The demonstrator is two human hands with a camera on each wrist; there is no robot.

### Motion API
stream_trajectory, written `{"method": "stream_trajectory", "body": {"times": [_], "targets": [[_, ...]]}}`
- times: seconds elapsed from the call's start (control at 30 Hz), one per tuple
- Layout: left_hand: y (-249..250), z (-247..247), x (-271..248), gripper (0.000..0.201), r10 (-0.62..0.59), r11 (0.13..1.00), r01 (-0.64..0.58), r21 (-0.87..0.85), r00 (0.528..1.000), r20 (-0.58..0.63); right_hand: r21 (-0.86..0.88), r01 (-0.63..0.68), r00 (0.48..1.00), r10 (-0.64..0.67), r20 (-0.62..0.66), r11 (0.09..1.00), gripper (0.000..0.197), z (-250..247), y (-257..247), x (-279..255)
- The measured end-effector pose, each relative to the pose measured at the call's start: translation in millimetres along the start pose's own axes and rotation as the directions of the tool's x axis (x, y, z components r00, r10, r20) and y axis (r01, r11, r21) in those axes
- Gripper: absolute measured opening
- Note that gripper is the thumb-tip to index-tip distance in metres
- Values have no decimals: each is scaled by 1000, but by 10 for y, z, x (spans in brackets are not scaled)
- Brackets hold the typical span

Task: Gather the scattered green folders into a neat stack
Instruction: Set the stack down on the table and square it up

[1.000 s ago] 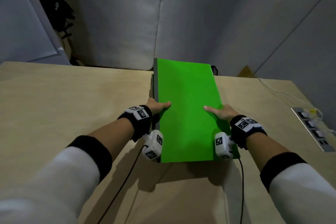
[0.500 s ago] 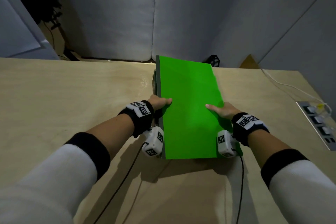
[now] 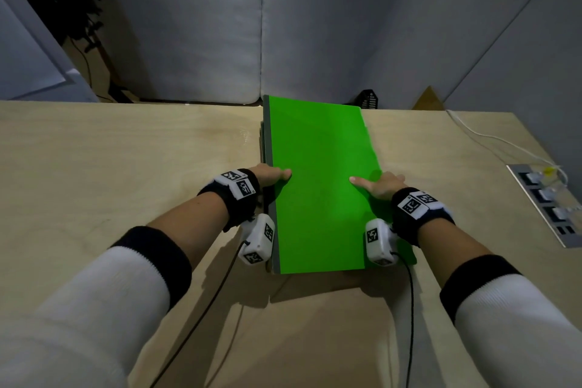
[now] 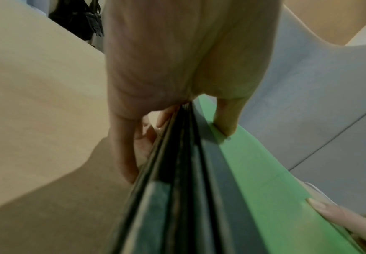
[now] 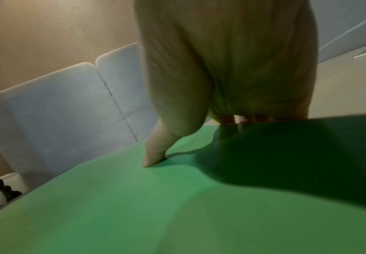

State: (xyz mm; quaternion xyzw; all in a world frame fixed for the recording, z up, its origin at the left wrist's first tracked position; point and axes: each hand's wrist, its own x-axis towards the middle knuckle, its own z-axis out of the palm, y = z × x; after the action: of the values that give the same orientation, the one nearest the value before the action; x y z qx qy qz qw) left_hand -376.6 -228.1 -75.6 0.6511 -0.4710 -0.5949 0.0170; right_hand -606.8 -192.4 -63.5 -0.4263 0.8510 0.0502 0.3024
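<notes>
A stack of green folders (image 3: 318, 179) with dark grey spines is held just above the wooden table (image 3: 126, 167), its near end raised. My left hand (image 3: 271, 175) grips the stack's left spine edge, thumb on the top cover and fingers underneath; the left wrist view shows several spines (image 4: 186, 171) side by side under the left hand (image 4: 177, 68). My right hand (image 3: 379, 183) grips the right edge, thumb pressed on the top cover (image 5: 156, 197) and fingers curled below, as the right hand (image 5: 221, 68) shows in the right wrist view.
A metal power socket panel (image 3: 548, 201) with a white cable (image 3: 491, 138) is set into the table at the right. Grey padded panels (image 3: 315, 25) stand behind the far table edge. Dark gear (image 3: 69, 3) hangs at the back left.
The folder stack and both hands have kept their hold; the view has tilted up slightly, so the stack looks a little lower and closer to level.
</notes>
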Motion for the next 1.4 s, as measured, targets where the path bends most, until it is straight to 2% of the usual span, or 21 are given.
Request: {"method": "stream_trajectory", "body": {"times": [0.1,0.17,0.27,0.37,0.43,0.5,0.6,0.73,0.8,0.9,1.0,1.13,1.27,1.4], "targets": [[-50,3,-78,57,41,999,-41,21,998,-47,87,42,998,-38,-44,995,93,48,22,35],[-94,23,-108,68,64,998,-63,18,996,-55,210,79,996,-70,-46,974,86,46,83,27],[-142,45,-195,60,66,994,-70,-83,996,-56,329,117,993,-121,-8,937,59,23,231,-5],[-232,39,-272,55,81,981,-84,-172,996,-24,365,84,996,-93,7,927,48,50,396,-46],[-328,88,-316,56,77,974,-77,-212,997,-13,370,61,997,-77,29,927,33,92,479,-79],[-415,172,-383,48,61,970,-54,-237,998,23,374,25,997,-48,54,927,22,136,506,-158],[-442,334,-458,49,6,970,5,-243,999,44,353,40,997,-61,50,935,27,200,464,-216],[-384,399,-515,69,-6,963,-23,-267,994,-109,373,77,996,-89,16,924,34,236,428,-242],[-395,399,-565,68,43,973,-73,-220,990,-137,443,83,995,-100,16,893,35,236,473,-248],[-487,368,-546,62,110,971,-130,-201,988,-109,490,71,995,-95,24,869,36,264,584,-255],[-577,342,-647,29,151,977,-154,-147,988,-30,418,52,997,-72,33,907,37,300,694,-276],[-635,417,-750,36,145,988,-145,-54,989,-3,388,48,998,-56,11,921,36,362,777,-262],[-601,483,-707,40,146,989,-144,33,987,-68,308,57,998,-52,-22,950,19,438,659,-304],[-558,522,-690,40,115,993,-116,3,981,-155,225,67,997,-60,-39,972,18,484,636,-282]]}}
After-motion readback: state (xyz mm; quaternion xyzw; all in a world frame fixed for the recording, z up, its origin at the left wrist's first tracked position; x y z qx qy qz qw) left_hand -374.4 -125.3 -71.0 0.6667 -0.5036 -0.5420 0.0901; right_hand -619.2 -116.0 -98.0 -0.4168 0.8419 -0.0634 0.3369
